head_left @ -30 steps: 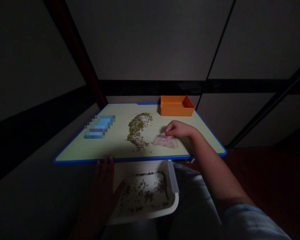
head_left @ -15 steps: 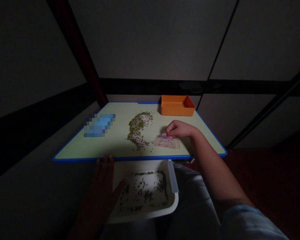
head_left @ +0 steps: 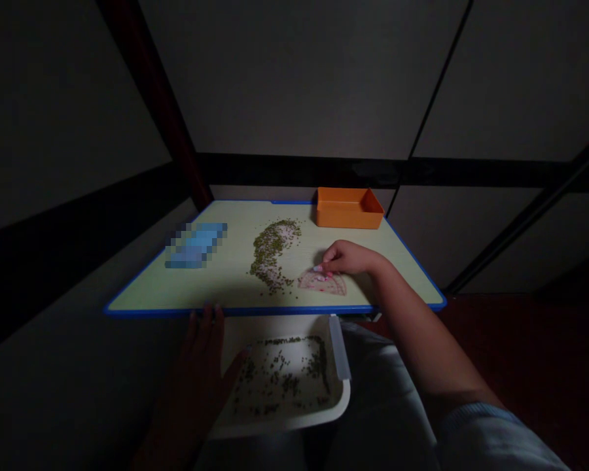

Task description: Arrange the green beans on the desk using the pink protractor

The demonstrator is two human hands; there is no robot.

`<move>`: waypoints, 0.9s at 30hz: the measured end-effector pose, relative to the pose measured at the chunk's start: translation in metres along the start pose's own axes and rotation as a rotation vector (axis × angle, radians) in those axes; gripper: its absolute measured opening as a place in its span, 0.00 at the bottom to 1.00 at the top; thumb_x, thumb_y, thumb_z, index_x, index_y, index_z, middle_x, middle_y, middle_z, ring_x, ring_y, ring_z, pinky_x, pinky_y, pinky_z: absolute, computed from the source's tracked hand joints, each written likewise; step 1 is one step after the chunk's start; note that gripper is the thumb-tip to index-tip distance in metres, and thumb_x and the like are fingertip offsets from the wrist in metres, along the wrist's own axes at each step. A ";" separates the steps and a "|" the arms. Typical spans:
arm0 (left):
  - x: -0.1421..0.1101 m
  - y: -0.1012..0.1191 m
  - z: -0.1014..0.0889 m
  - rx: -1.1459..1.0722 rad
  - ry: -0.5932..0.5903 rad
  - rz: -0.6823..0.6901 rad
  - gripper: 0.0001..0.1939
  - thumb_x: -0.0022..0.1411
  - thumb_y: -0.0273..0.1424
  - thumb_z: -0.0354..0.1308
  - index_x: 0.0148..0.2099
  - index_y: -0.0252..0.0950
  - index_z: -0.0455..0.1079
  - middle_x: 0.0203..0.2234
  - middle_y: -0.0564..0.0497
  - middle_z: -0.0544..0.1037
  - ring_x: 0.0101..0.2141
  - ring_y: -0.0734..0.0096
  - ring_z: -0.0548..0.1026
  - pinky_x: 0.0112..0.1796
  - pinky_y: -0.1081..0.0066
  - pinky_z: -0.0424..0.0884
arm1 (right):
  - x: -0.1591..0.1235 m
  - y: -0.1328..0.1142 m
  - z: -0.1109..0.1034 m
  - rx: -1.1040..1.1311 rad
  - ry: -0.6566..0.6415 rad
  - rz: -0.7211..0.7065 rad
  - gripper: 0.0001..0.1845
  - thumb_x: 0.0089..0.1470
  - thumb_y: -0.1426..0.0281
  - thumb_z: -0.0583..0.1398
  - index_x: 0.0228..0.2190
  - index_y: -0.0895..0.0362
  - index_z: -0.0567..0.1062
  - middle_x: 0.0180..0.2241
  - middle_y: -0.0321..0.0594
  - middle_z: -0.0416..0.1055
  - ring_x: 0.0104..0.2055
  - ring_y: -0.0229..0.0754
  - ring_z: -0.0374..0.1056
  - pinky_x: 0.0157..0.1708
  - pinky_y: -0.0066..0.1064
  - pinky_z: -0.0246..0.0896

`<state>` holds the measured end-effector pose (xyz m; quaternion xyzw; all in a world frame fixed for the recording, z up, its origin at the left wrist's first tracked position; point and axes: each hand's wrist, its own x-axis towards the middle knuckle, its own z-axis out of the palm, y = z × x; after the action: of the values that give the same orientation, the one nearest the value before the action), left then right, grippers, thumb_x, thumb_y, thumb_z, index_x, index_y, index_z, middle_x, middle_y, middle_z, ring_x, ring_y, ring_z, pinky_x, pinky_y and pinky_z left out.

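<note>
Right-hand grip: a clear, pink-marked protractor appears to be pinched between the thumb and curled fingers of the right hand; pale and pink patches are seen at the fingertips.
Protractor: it is placed near the front of the tabletop, right of the green grains, its upper part covered by the hand; whether it is lifted or laid flat cannot be told.
Left-hand grip: the left hand is held in shadow with fingers extended toward the front edge and thumb spread over the left side of the white bin; whether the bin is gripped cannot be told.
Grains: a curved band is spread across the middle of the tabletop, mottled with paler patches, with stray grains scattered around it.
White bin: it is positioned below the front edge, above the person's lap; dark grains are strewn over its floor and gathered along its far and right sides.
Orange box: it is set at the far right corner, well apart from the grains.
Blue item: it is laid at the left side, its details pixelated.
Tabletop: a pale surface is bordered in blue.
</note>
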<state>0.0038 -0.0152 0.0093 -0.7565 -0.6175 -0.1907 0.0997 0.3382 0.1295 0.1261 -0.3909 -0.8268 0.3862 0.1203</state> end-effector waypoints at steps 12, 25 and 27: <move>0.000 0.002 0.000 0.007 0.034 0.023 0.42 0.61 0.51 0.42 0.69 0.34 0.34 0.67 0.37 0.51 0.67 0.47 0.44 0.59 0.49 0.58 | -0.005 0.002 -0.009 -0.059 0.109 0.084 0.17 0.49 0.62 0.58 0.19 0.62 0.74 0.14 0.30 0.58 0.19 0.31 0.49 0.23 0.28 0.42; 0.001 0.001 0.001 -0.003 0.020 0.010 0.43 0.61 0.51 0.42 0.69 0.35 0.33 0.67 0.38 0.49 0.67 0.48 0.43 0.60 0.49 0.57 | -0.001 0.001 -0.004 -0.059 0.067 0.063 0.16 0.51 0.63 0.58 0.20 0.62 0.74 0.15 0.31 0.60 0.20 0.31 0.51 0.25 0.28 0.45; 0.001 0.000 0.002 -0.002 0.023 0.019 0.43 0.61 0.51 0.42 0.69 0.35 0.33 0.68 0.39 0.49 0.67 0.48 0.44 0.60 0.49 0.57 | -0.001 0.001 -0.004 -0.015 0.038 0.046 0.17 0.50 0.62 0.59 0.20 0.61 0.74 0.15 0.30 0.59 0.20 0.31 0.51 0.25 0.27 0.44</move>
<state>0.0042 -0.0140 0.0079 -0.7603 -0.6089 -0.1988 0.1078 0.3417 0.1310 0.1275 -0.4180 -0.8180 0.3751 0.1241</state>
